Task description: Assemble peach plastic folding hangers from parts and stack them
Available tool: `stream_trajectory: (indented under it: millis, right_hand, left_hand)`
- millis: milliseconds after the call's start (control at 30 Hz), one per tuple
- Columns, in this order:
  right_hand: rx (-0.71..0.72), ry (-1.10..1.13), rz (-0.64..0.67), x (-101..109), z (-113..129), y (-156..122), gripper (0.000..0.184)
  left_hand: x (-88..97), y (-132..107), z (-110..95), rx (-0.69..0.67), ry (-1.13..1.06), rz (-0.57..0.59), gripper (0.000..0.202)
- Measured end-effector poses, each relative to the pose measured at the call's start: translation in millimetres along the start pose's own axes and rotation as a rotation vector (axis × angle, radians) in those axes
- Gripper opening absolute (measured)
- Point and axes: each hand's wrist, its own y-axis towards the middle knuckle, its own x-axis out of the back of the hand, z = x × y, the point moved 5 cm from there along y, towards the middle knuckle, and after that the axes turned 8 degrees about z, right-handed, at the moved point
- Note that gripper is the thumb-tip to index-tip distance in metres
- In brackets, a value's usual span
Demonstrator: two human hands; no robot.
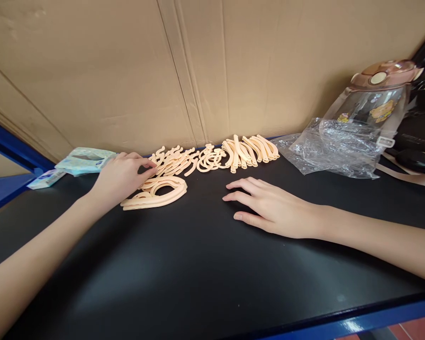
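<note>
My left hand reaches the left end of a row of cream-coloured, curved flat pieces. Its thumb and forefinger come together in a pinch at the pile; whatever sits between the tips is too small to make out. Just below these fingers lies a stack of larger curved pieces, shaped like a loop with a straight tail. My right hand rests palm down on the black table, open, fingers apart, holding nothing. Beyond it lie thicker curved strips in a bundle, with small C-shaped pieces to their left.
A crumpled clear plastic bag lies at the right, before a clear water bottle with a brown lid and strap. Tissue packs sit at the left behind my hand. A cardboard wall closes off the back; the table edge is blue.
</note>
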Motion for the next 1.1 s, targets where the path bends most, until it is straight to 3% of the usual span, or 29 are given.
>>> stream_trajectory:
  millis: [200,700,1100]
  right_hand:
    - [-0.001,-0.003,0.007,0.4,0.0,0.2,0.043]
    - [-0.003,0.004,0.015,1.1,0.4,0.2,0.043]
    - [-0.004,0.005,0.004,1.2,0.6,-0.2,0.042]
  left_hand:
    - [-5.4,2.8,7.6,-0.018,-0.109,0.068,0.034]
    - [1.9,-1.6,-1.0,-0.140,-0.141,0.072,0.024]
    - [5.3,-0.2,3.6,-0.027,-0.332,0.089,0.025]
